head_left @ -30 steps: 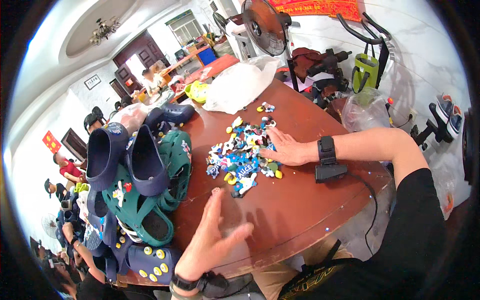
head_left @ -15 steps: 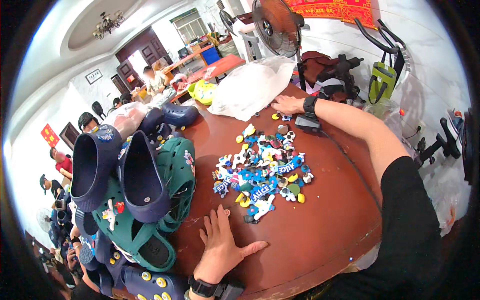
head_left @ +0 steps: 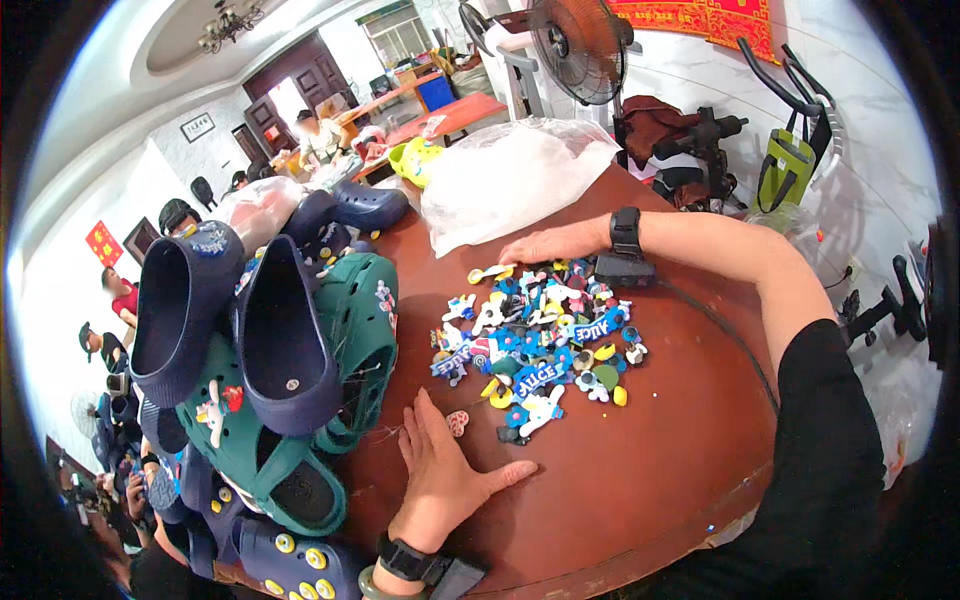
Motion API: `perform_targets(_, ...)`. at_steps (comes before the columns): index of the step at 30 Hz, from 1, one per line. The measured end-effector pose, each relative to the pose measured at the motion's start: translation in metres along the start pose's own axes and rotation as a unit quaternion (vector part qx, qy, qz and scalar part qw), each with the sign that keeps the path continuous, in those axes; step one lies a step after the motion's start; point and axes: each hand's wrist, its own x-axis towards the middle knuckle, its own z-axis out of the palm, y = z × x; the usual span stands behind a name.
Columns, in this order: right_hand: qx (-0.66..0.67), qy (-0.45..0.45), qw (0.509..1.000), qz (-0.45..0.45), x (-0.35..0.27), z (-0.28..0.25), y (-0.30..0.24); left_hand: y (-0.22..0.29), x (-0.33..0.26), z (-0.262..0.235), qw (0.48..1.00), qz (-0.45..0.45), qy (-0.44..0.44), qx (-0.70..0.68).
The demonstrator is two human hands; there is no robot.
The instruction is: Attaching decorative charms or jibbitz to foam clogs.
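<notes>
A loose pile of colourful rubber shoe charms [head_left: 540, 345] lies in the middle of the brown table. At its far edge rests my right hand [head_left: 555, 243], fingers stretched to the left and touching the charms there; the palm side is hidden. My left hand [head_left: 438, 470] lies on the tabletop at the near left of the pile, open, thumb spread wide, holding nothing. Right beside its fingers is a small reddish heart-like charm [head_left: 457, 423]. Left of that hand, green clogs [head_left: 355, 300] are stacked with dark blue clogs [head_left: 290, 350] on top.
A white plastic bag [head_left: 510, 180] covers the table's far end, beside a yellow-green clog [head_left: 415, 160]. A black cable [head_left: 720, 330] runs along the right from my wrist device. More blue clogs [head_left: 300, 560] sit at the lower left. A fan [head_left: 577, 48] and exercise equipment stand beyond.
My right hand has come nearer and leftward, from beside the white bag to the pile's far edge. Stray charms there now lie against the pile. My left hand stays nearly in place.
</notes>
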Motion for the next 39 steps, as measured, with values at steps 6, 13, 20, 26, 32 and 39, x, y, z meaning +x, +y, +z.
perform_targets(6, 0.07, -0.048, 0.995, -0.043, -0.027, 0.025, -0.049, -0.001, 0.012, 0.01, 0.994, 0.076, -0.031, -0.07)
perform_targets(13, -0.436, -0.181, 0.863, -0.18, 0.032, -0.011, -0.054, 0.0, 0.015, 0.028, 0.984, 0.128, 0.105, -0.065)
perform_targets(20, -0.299, -0.188, 0.931, 0.091, 0.057, 0.017, -0.1, -0.008, 0.021, 0.026, 0.996, -0.02, 0.038, -0.074)
perform_targets(26, -0.347, -0.17, 0.921, 0.049, 0.065, 0.053, -0.16, -0.008, 0.023, 0.04, 0.991, -0.015, 0.076, -0.106)
perform_targets(32, -0.364, -0.112, 0.921, -0.085, 0.07, 0.088, -0.161, -0.008, 0.025, 0.037, 0.994, -0.016, 0.074, -0.076)
perform_targets(39, -0.441, -0.024, 0.885, -0.149, 0.029, 0.066, -0.148, -0.008, 0.023, 0.033, 0.997, -0.007, 0.043, -0.071)
